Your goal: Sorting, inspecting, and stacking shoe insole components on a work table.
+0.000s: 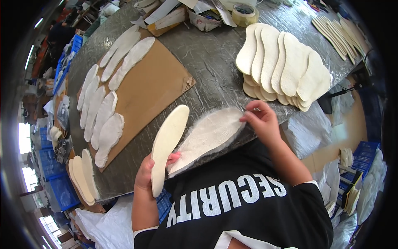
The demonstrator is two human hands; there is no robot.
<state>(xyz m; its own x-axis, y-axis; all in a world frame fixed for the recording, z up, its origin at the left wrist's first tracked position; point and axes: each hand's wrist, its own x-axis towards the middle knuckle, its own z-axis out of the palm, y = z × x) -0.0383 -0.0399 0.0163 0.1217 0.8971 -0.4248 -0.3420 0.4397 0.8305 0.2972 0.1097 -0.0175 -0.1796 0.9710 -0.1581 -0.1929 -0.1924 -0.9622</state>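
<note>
Black shirt [248, 226] with white lettering is closest to the camera, then both forearms. What are the hands up to, pose-wise?

– Left forearm comes almost straight up from the bottom edge. The left hand [143, 176] is mostly closed, wrapped round the lower part of a plain cream insole [169, 143] that stands up on a slant, toe end high. Its fingertips poke out on the far side, right by the narrow end of a fluffy-edged insole [211, 135].

– And the other one?

– Right elbow's out wide, forearm angling up and inward. The right hand [265, 122] is half curled, thumb and index bunched together on the fuzzy rim at the wide end, other fingers loosely bent. Looks like a light pinch; can't tell how firm.

– So where's the fluffy one sitting?

– Stretched between the two hands, at the near edge of the dark table [211, 79], just beside the cream one. Cardboard [153, 74] with more fluffy pieces [128, 60] lies off to the left, and a pile of cream insoles [286, 62] sits beyond the right hand.
</note>
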